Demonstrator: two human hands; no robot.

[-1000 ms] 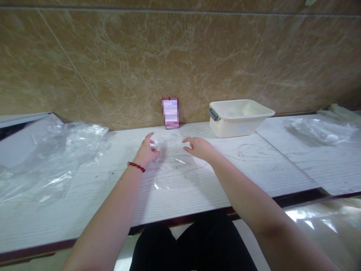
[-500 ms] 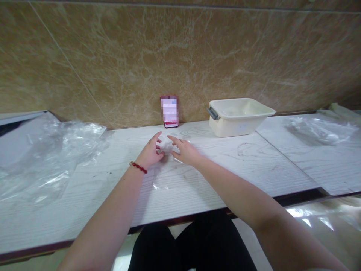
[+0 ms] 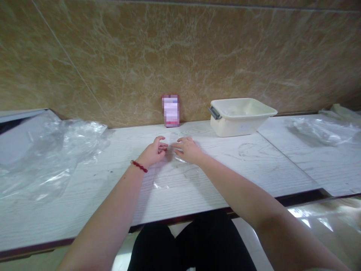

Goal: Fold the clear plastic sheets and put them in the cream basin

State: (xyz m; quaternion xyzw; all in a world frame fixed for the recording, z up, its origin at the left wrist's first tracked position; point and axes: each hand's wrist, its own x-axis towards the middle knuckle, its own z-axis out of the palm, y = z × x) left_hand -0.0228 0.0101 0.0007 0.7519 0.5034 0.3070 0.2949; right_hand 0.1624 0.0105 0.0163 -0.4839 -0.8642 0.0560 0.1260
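Observation:
A thin clear plastic bag [image 3: 163, 180] lies flat on the white wood-grain table [image 3: 113, 210], in front of me. Its upper part runs beneath my hands, and its outline is faint. My left hand [image 3: 154, 151], with a red bead bracelet [image 3: 139, 166] at the wrist, is at the bag's left side, fingers bent but apart. Facing it across a small gap, my right hand [image 3: 188, 149] rests over the bag's upper right part with its fingers spread. Whether the fingertips press on the plastic is hard to make out.
A phone [image 3: 171, 111] leans upright against the brown marbled wall [image 3: 135, 56]. To its right stands a cream plastic bin [image 3: 237, 126] with a grey handle. Crumpled clear plastic [image 3: 56, 158] covers the table's left side; more clear plastic [image 3: 327, 131] lies at the far right.
My right hand has turned more palm-down, its fingers lowered toward the bag. The left hand's fingertips have dropped and bent inward. The bag stays in place.

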